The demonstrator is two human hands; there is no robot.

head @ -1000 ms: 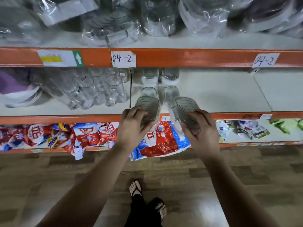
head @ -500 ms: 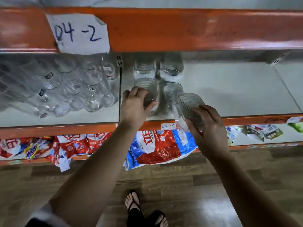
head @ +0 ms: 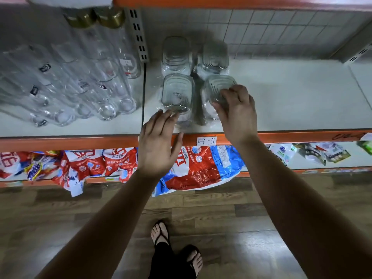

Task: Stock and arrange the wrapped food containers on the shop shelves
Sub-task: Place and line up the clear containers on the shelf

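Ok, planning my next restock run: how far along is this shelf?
Done: back-left container, back-right container and front-left container stand on the shelf, left hand open near it. In hand: right hand grips the front-right container. Left: likely letting go, straightening.

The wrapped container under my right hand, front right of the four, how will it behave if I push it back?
The front-right container looks like clear rigid glass or hard plastic: probably stiff, perhaps breakable against the rear-right container. Its loose film wrap may slip under the right hand and bunch on the shelf. Its rounded-rectangular shape suggests it won't roll.
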